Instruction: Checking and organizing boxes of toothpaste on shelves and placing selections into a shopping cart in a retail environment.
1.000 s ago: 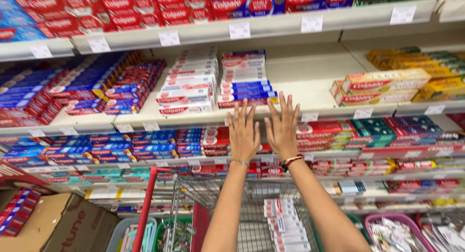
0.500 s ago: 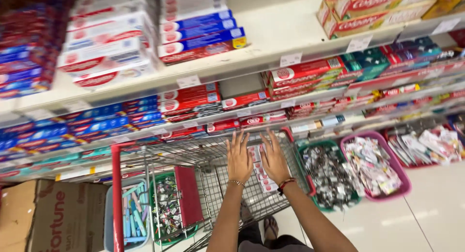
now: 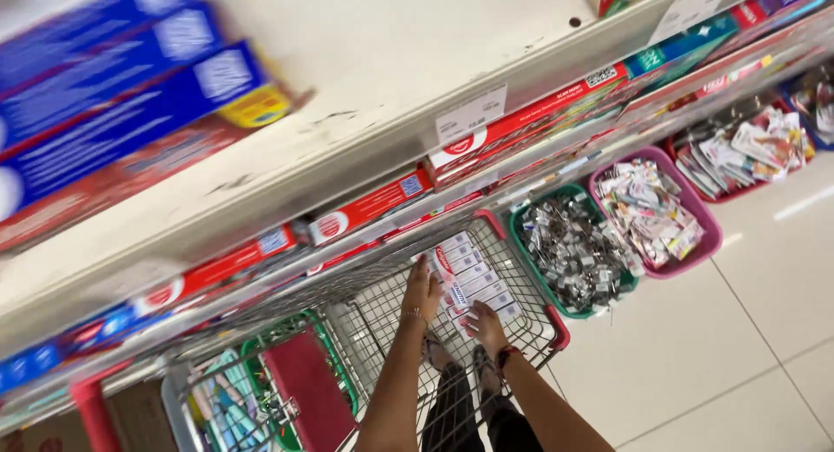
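**Head view: two hands on a stack of boxes in a wire trolley**

Head view looks down past a white shelf edge (image 3: 365, 148) into a wire shopping trolley (image 3: 530, 317) with red trim. Inside the trolley, towards its far wall, lies a stack of white toothpaste boxes (image 3: 473, 283) with red and blue print, laid flat and packed side by side. The left hand (image 3: 422, 289) rests on the near-left end of that stack, fingers spread over the boxes, with a thin bracelet on its wrist. The right hand (image 3: 486, 327) sits at the near-right end of the stack, fingers curled against the lowest boxes, a dark band with red on its wrist. Both hands touch the boxes; whether either one truly grips a box or only presses on it, I cannot tell.

Just beyond the trolley, on the tiled floor, stands a green basket (image 3: 573, 254) full of small silvery packets, and beside that a pink basket (image 3: 653, 211) of pale sachets. Left of the trolley sits a second green basket (image 3: 252, 400), partly hidden behind a red flap (image 3: 306, 393). Above the trolley, long red boxes (image 3: 365, 207) line the lower shelf, and blurred blue boxes (image 3: 122, 96) fill the shelf higher up.
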